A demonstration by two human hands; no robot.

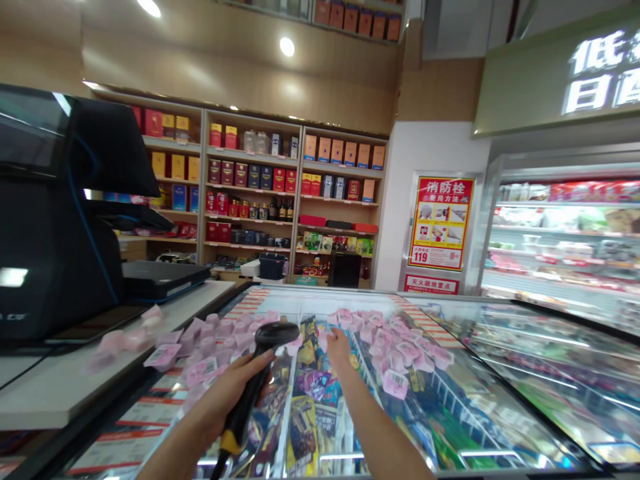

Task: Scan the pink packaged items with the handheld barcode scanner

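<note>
Barcode scanner (247,400) in the left hand, its head turned toward the right

Between the two hands lies the relation that matters: the scanner's head sits to the left of the right hand (340,348) and at much the same height, near it but apart. The left hand (239,379) is the nearer one — it wraps the black handle, fingers closed around it. The right hand has its fingers drawn together at a small pink pack (323,339); blur softens the outline, yet the pack seems pinched at the fingertips.

The scanner's long axis runs on a slant, from the yellow-trimmed butt low on the left up and away to the head. There it bends — the broad head points rightward, toward the pinched pack. Both hands are above a glass-topped freezer (293,400), bagged goods showing through the glass. Pink packs lie spread on it to either side: a left pile (205,340) beyond the scanner and a right pile (400,347) past the right hand. More sit, blurred, on the white table (40,400) at the far left.
</note>
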